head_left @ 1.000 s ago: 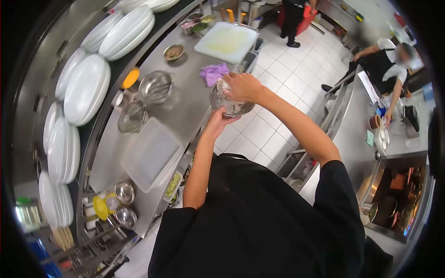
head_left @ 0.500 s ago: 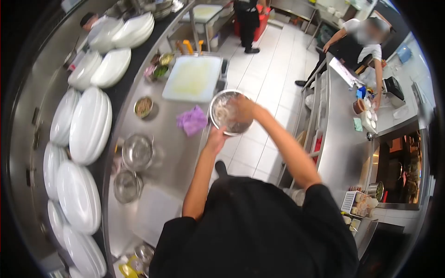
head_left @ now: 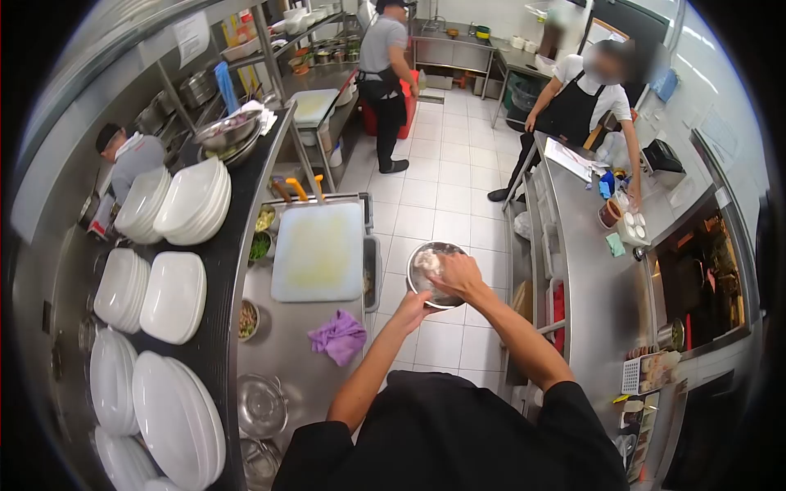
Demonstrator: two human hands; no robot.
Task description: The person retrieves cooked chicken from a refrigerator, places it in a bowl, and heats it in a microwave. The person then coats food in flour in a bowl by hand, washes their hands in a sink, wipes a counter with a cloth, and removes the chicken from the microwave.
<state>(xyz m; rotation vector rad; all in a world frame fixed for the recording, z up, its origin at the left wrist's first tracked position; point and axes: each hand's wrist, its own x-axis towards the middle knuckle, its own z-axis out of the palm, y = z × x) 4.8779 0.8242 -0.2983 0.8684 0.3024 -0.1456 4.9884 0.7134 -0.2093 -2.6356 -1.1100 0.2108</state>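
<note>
A round metal bowl [head_left: 419,274] is held over the tiled floor, between the two counters. My left hand [head_left: 412,311] grips its near rim from below left. Inside the bowl is a whitish, floury lump [head_left: 428,261], and a pale coating covers the wall. My right hand [head_left: 460,277] reaches in from the right, its fingers bent beside the lump; whether they hold any of it cannot be made out. To the left, a crumpled purple cloth [head_left: 338,336] lies on the steel counter, below a white cutting board [head_left: 318,252].
Stacked white plates [head_left: 176,417] line the left shelf. Metal bowls [head_left: 262,406] and small food containers [head_left: 248,319] sit on the left counter. One person [head_left: 385,82] stands at the back, another [head_left: 583,102] at the right counter [head_left: 602,278], a third [head_left: 135,159] behind the shelf.
The view has turned and lifted, showing more of the aisle and people. The bowl is now farther from the purple cloth. My right hand has shifted inside the bowl; my left still holds it.
</note>
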